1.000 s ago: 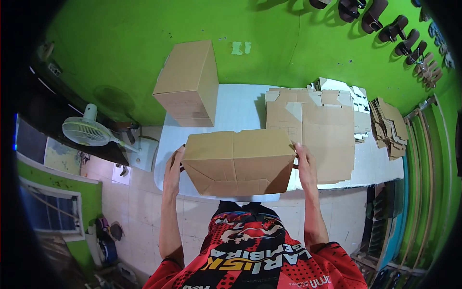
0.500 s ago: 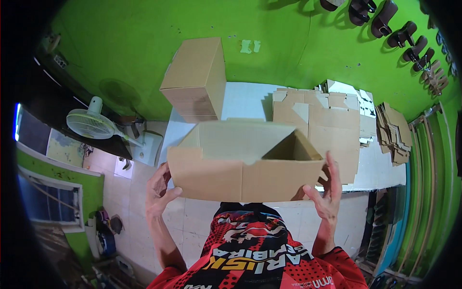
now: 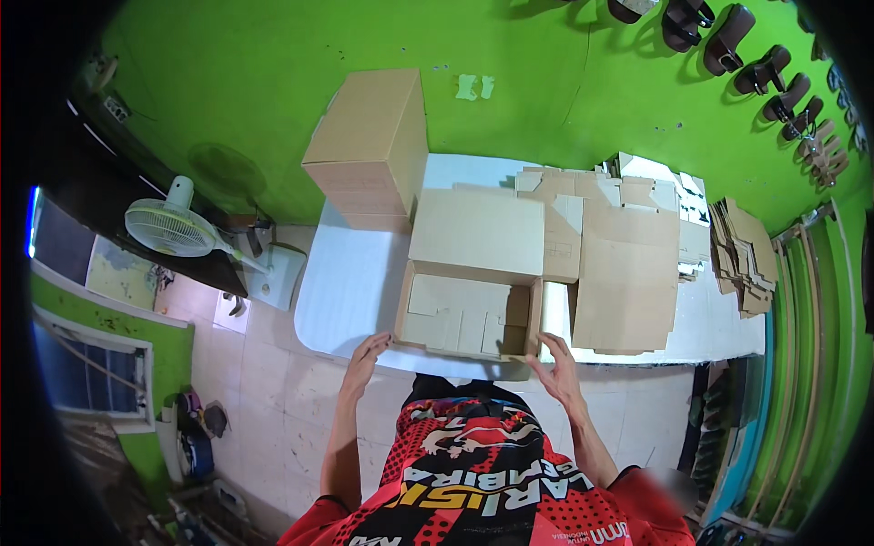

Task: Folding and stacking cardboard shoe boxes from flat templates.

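Observation:
A shallow brown cardboard box (image 3: 535, 314) rests at the near edge of the white table, facing up with its pale inside showing. Its wide lid flap (image 3: 478, 227) is folded back toward the wall. My left hand (image 3: 361, 366) is at the box's near left corner, fingers stretched out and their tips at the cardboard. Beside the near right corner is my right hand (image 3: 559, 375), with thumb and fingers apart against the side wall. Neither hand is wrapped round the box.
A large closed carton (image 3: 364, 123) stands at the table's back left. Flattened cardboard pieces (image 3: 628, 273) lie stacked to the right on the white table (image 3: 350, 291). Left of the table stands a white fan (image 3: 173, 227). Sandals (image 3: 728, 41) hang on the green wall.
The box has gone from being held up between both hands to lying on the table, its lid flap now spread out behind it. Both hands have drawn inward and loosened.

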Demonstrator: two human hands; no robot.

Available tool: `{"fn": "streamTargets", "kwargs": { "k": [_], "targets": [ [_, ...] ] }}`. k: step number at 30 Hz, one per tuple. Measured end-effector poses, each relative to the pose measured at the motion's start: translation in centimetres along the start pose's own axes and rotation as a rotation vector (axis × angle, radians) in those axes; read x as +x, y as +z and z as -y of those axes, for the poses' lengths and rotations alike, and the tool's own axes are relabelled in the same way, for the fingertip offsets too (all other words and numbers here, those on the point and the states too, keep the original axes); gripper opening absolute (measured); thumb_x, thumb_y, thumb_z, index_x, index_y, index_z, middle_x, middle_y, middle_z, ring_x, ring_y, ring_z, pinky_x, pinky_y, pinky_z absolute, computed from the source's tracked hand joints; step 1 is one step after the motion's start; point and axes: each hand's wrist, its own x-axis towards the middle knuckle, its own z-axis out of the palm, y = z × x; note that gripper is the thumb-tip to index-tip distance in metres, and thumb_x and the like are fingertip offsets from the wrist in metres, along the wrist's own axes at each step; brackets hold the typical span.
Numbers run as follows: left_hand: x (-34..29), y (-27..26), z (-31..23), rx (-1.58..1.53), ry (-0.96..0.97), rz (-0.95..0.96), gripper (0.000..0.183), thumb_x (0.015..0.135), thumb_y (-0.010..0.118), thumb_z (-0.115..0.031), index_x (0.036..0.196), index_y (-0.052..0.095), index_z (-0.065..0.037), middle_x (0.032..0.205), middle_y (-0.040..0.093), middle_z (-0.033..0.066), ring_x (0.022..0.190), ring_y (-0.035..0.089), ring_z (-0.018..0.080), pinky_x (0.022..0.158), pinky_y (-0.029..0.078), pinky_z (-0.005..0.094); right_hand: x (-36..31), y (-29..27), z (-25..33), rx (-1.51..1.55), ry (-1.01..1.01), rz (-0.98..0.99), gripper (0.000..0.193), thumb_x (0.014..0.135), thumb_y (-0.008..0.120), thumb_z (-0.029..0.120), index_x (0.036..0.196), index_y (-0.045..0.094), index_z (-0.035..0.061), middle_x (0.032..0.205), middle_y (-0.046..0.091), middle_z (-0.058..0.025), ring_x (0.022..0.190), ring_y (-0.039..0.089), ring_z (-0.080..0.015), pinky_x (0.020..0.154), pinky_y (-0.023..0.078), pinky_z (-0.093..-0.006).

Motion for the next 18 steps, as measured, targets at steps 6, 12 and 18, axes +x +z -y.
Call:
{"fn": "streamTargets", "kwargs": {
  "k": [6,12,18],
  "targets": [
    [2.4,2.0,-0.9,0.050,0.123,-0.272,0.068,0.110,0.049,-0.048,0.163,0.037,-0.006,0.168,0.038,0.0136,0.155,0.032,0.0255,0.126,0.025,0.0380,2.1,1.9,-0.4,0.043,0.190,-0.217,0.077,0.105,0.055,0.052,0.158,0.039,-0.0008,0.163,0.038,-0.0236,0.151,0.038,-0.0381,0.124,0.032,-0.0441],
    [7.4,3.1,-2.2,0.246,0.126,-0.198,0.076,0.110,0.043,-0.055,0.164,0.032,-0.003,0.167,0.037,0.0182,0.155,0.034,0.0302,0.126,0.025,0.0380,6.4,4.5,-2.7,0.048,0.245,-0.129,0.072,0.111,0.044,0.045,0.157,0.034,-0.0093,0.153,0.047,-0.0339,0.144,0.046,-0.0459,0.120,0.037,-0.0455],
    [8.1,5.0,-2.8,0.320,0.159,-0.128,0.070,0.112,0.038,-0.049,0.166,0.026,-0.006,0.169,0.033,0.0196,0.156,0.031,0.0338,0.127,0.024,0.0401,7.0,4.0,-3.5,-0.064,0.194,-0.091,0.067,0.108,0.049,0.046,0.159,0.038,0.0043,0.155,0.047,-0.0287,0.136,0.052,-0.0491,0.109,0.048,-0.0519]
  ]
}}
